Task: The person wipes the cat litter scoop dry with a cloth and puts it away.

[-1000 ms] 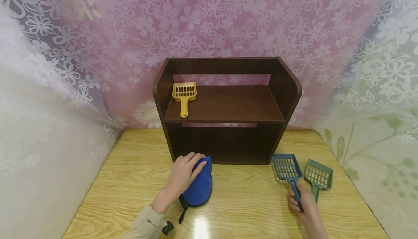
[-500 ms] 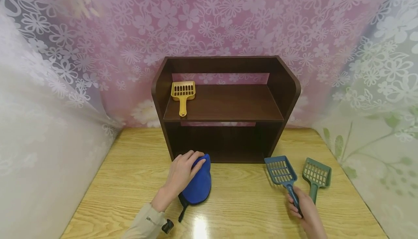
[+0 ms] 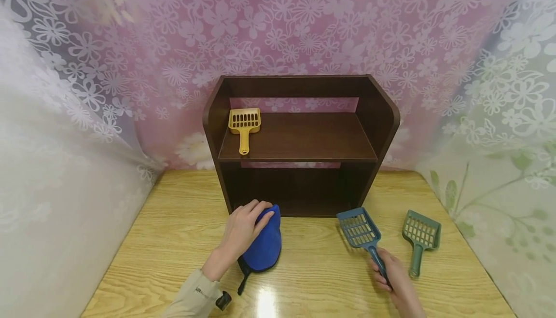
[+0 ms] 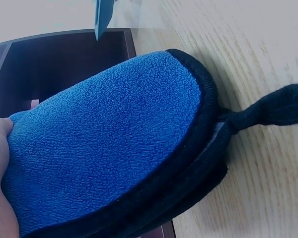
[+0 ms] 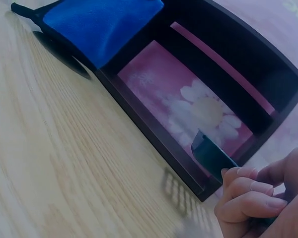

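Note:
My left hand grips the far end of a fuzzy blue cleaning mitt with black edging and a black loop. It is held in front of the shelf's lower left opening; the left wrist view shows the mitt close up, thumb on its end. On the right, my right hand holds a dark blue litter scoop by the handle, its slotted head pointing at the shelf's lower right corner. In the right wrist view this scoop appears nearly edge-on, its slotted shadow falling on the table.
A dark brown two-tier shelf stands at the back of the wooden table. On its upper tier, at left, lies a yellow litter scoop. A green litter scoop lies on the table at right. Flowered curtains surround the table.
My right hand has carried the blue scoop leftward, away from the green scoop, tilting its head further left. The left hand and mitt have stayed in place.

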### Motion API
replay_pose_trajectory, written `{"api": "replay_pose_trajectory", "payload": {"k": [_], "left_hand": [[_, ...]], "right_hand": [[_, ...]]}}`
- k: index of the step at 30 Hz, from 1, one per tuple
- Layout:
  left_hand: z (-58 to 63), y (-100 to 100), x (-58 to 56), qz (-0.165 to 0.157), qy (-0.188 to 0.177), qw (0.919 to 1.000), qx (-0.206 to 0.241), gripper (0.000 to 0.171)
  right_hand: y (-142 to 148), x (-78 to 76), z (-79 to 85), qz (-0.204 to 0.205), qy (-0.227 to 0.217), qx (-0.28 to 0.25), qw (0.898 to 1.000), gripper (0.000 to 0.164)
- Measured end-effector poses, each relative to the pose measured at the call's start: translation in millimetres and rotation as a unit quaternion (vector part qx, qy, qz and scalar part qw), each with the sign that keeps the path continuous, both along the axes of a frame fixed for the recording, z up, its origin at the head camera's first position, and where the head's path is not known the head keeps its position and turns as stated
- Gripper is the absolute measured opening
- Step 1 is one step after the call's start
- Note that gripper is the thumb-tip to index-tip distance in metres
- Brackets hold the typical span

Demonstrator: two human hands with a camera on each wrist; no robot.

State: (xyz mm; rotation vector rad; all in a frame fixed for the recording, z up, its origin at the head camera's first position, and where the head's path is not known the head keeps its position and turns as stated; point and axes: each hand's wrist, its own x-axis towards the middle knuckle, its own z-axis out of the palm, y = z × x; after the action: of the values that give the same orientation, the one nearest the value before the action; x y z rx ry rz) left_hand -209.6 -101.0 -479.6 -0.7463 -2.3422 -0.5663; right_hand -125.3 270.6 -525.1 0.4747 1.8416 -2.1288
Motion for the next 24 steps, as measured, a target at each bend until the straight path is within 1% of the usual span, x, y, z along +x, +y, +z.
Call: {"api": "replay_pose_trajectory", "payload": {"k": [3,8,12,16,20,24], "left_hand": [[-0.2,-0.1,0.2,0.001,-0.002,1.0,0.0,0.019],[0.7,0.6,0.4,0.001,0.0,1.0,-0.002,0.019],[1.4,0.7,0.8,0.004,0.001,1.0,-0.004,0.019],[2.0,0.0,1.7,0.002,-0.004,1.0,-0.005,0.019],[1.7,-1.3,1.1,0.002,-0.005,1.0,-0.003,0.018],[2.6,-3.7,-1.0,0.006,-0.004,1.0,-0.003,0.017]], "right_hand": [[-5.1,-1.4,1.3,0.012,0.002,0.012,1.0,0.037],[-15.5,-7.4,4.1,0.042,0.03,0.027,0.998,0.04],[-25.5,-17.6,8.8,0.066,0.05,0.023,0.996,0.037],[-35.4,-28.6,15.1,0.079,0.063,0.017,0.995,0.034],[-43.8,-38.1,21.4,0.092,0.071,0.03,0.993,0.034],[-51.6,-46.1,26.9,0.121,0.08,0.038,0.989,0.036]]}}
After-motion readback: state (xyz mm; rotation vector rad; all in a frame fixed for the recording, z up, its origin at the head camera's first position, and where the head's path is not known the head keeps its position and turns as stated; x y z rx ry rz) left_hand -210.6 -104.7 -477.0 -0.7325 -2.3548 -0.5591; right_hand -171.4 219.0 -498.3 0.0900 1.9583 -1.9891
